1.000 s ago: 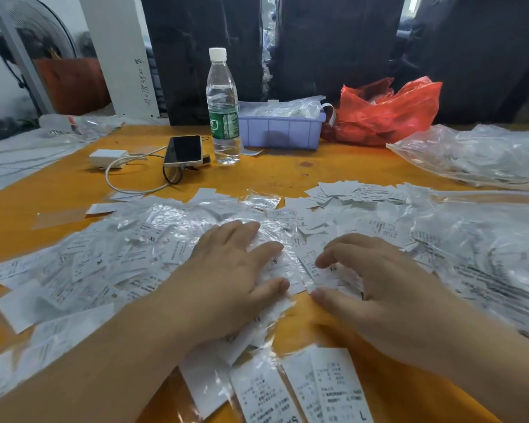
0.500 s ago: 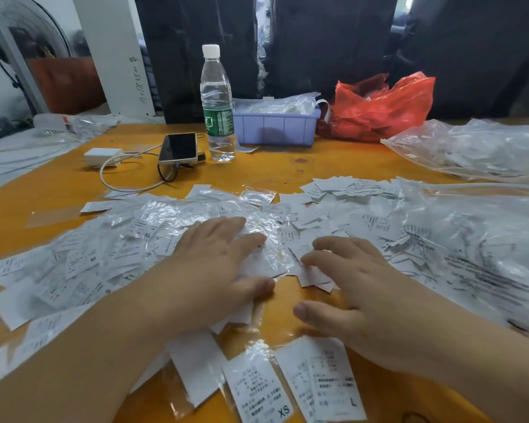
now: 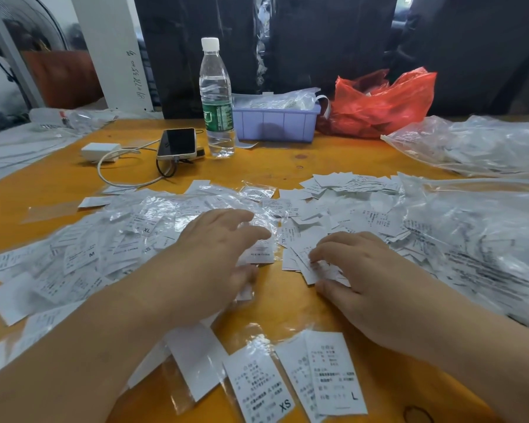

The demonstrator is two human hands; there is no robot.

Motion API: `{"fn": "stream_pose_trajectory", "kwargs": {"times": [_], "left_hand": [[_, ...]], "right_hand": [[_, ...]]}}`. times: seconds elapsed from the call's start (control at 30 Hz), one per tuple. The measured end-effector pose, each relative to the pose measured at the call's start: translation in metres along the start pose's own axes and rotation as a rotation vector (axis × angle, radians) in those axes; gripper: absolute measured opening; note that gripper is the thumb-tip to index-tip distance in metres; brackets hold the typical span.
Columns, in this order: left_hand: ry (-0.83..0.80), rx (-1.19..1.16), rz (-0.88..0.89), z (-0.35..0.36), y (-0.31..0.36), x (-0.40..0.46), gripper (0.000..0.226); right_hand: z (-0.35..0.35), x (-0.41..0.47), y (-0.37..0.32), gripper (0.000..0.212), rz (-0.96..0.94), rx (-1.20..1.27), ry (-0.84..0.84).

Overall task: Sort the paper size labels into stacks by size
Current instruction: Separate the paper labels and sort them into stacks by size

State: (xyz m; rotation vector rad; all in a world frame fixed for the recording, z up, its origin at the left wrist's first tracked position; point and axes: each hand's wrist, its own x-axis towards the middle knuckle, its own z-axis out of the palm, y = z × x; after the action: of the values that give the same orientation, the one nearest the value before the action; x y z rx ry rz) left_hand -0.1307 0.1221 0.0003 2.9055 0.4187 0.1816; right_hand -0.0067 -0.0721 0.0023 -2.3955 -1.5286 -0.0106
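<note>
Small white paper size labels lie scattered across the orange table [image 3: 287, 166]. A wide heap of labels [image 3: 98, 245], many in clear sleeves, spreads on the left; a loose bare pile [image 3: 345, 209] lies in the middle. My left hand [image 3: 208, 257] rests palm down on the left heap, fingers spread and relaxed. My right hand [image 3: 358, 270] lies on the edge of the middle pile, fingertips curled down onto a few labels. Near the front edge lie a label marked XS [image 3: 258, 389] and one marked L [image 3: 333, 374].
Clear plastic bags [image 3: 477, 227] holding more labels cover the right side. At the back stand a water bottle [image 3: 216, 99], a phone [image 3: 177, 143] with charger and cable, a purple bin [image 3: 275, 123] and a red plastic bag [image 3: 382, 102].
Both hands have slid apart, dragging labels with them; a strip of bare orange table has opened between them. The XS and L labels at the front have come into fuller view.
</note>
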Motion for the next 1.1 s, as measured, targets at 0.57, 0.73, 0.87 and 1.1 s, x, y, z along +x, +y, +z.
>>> {"fn": "stream_pose_trajectory", "kwargs": {"times": [0.57,0.73,0.87,1.1], "left_hand": [[0.004,-0.030,-0.015,-0.009,-0.002,-0.003,0.048],[0.036,-0.080,0.048,-0.006,0.009,-0.006,0.036],[0.082,-0.083,0.114,-0.002,0.019,-0.005,0.032],[0.188,-0.355,0.029,0.002,0.033,-0.005,0.020]], "right_hand": [[-0.003,0.001,0.007,0.037,0.059,0.027,0.048],[-0.002,0.001,0.005,0.029,0.039,0.050,0.105],[-0.001,0.001,0.003,0.028,0.028,0.081,0.138],[-0.005,0.001,-0.001,0.028,0.020,0.194,0.195]]}}
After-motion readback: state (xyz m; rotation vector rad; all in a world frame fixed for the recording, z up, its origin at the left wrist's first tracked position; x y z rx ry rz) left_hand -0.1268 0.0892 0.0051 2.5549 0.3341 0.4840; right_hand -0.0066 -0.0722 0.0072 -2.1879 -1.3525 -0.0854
